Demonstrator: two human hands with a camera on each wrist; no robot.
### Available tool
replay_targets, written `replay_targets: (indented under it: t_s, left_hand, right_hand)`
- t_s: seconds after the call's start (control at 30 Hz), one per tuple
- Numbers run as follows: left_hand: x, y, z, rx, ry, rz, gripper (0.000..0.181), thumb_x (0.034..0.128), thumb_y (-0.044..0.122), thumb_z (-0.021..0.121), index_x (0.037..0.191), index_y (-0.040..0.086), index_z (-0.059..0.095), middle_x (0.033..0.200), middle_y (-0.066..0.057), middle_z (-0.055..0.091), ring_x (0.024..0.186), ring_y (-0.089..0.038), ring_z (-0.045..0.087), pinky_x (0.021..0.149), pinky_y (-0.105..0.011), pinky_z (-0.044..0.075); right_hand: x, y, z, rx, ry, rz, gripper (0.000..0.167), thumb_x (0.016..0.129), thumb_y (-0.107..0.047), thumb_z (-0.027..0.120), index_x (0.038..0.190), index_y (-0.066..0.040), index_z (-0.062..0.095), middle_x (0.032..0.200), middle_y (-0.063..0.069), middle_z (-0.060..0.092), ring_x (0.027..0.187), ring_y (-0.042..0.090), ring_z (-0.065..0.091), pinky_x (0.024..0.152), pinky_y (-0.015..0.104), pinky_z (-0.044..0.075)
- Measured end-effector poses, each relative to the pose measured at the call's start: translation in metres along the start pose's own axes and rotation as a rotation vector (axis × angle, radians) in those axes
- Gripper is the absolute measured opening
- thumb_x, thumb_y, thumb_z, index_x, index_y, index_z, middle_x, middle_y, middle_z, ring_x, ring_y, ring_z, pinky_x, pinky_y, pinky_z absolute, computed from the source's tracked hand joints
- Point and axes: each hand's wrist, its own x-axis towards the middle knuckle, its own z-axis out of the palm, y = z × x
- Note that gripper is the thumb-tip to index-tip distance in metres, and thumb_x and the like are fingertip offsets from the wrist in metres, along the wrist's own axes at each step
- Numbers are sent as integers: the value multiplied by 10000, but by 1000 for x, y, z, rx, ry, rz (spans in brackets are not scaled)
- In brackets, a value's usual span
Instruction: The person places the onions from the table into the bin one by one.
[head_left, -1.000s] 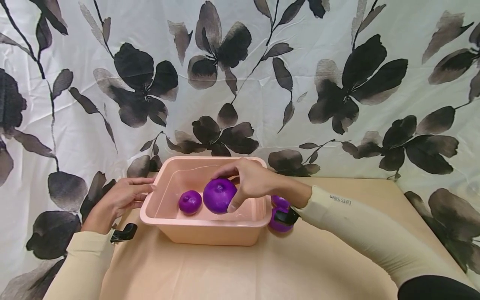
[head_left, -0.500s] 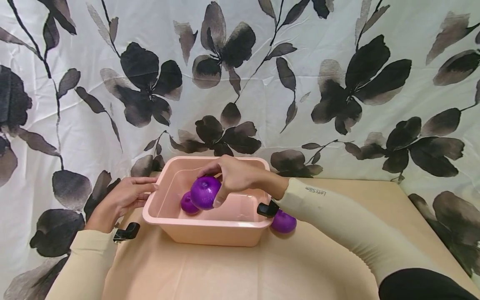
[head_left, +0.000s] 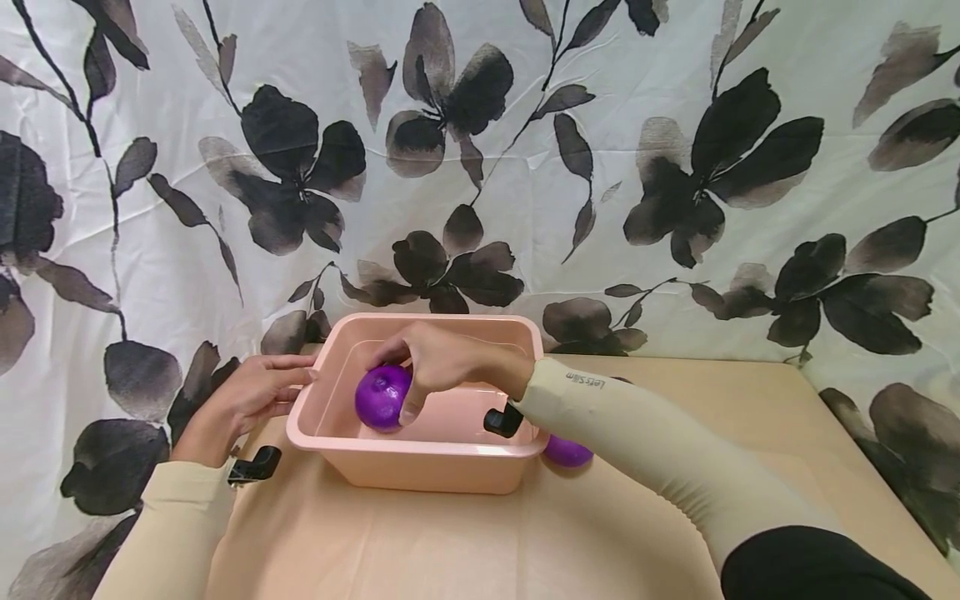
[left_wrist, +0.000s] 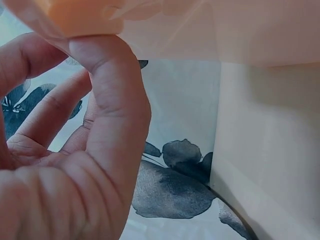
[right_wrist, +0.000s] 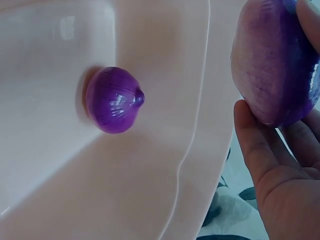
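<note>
Right hand (head_left: 438, 358) and its held purple bulb (head_left: 381, 398) have shifted left and lower since half a second ago, now covering the second bulb in the head view. Near edge: cream sleeves (head_left: 161, 525) over bare worktop (head_left: 420, 542), a small black camera (head_left: 255, 465) on the left wrist. Next, pink tub (head_left: 420, 448) on the worktop. Left hand (head_left: 243, 400) has fingers touching the tub's left rim; can't tell if it pinches or only rests. Right-hand grip is clamped round the held bulb, thumb and fingers on opposite sides, over the tub's left half; can't tell if it touches the floor. Second purple bulb (right_wrist: 114, 100) sits on the tub floor, tip sideways in the right wrist view. Third purple bulb (head_left: 567, 452) lies just right of the tub, partly hidden. Behind: floral cloth (head_left: 570, 192).
</note>
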Motion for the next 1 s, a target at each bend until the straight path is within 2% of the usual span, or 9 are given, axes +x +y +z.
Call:
replay_targets:
  t_s: [0.2, 0.3, 0.5, 0.7, 1.0]
  left_hand:
    - [0, 0, 2, -3, -4, -1, 476, 975, 176, 728, 1406, 14, 606, 965, 96, 770, 892, -83, 763, 803, -282, 640]
    - [-2, 0, 2, -5, -6, 1, 440, 980, 174, 720, 1383, 28, 623, 959, 94, 768, 889, -87, 762, 801, -281, 640]
    - [0, -1, 0, 2, -7, 6, 482, 986, 177, 712, 1420, 7, 588, 965, 100, 764, 895, -88, 763, 806, -282, 639]
    - [2, -1, 0, 22, -6, 1, 570, 992, 200, 711, 1479, -31, 526, 972, 106, 758, 900, -81, 761, 813, -279, 638]
    - [1, -1, -2, 17, -1, 4, 581, 995, 200, 704, 1488, -37, 509, 978, 110, 751, 913, -82, 757, 820, -273, 634]
  right_hand:
    - [13, 6, 8, 9, -49, -35, 722, 600, -59, 986, 1271, -121, 727, 1211, -8, 765, 1066, 95, 706, 928, 234, 582]
    - [21, 10, 12, -30, -69, -53, 687, 610, -89, 983, 1249, -137, 735, 1196, -34, 766, 1071, 67, 701, 944, 203, 564]
    - [34, 14, 18, -118, -82, -36, 721, 634, -156, 991, 1302, -140, 719, 1260, -61, 730, 1129, 54, 674, 969, 148, 525]
    - [42, 20, 23, -103, -98, -34, 757, 624, -163, 995, 1324, -109, 711, 1296, -11, 690, 1175, 93, 660, 998, 156, 508]
    - [57, 33, 29, -90, -128, -52, 743, 626, -149, 1003, 1312, -98, 721, 1250, -25, 756, 1103, 53, 680, 984, 156, 514]
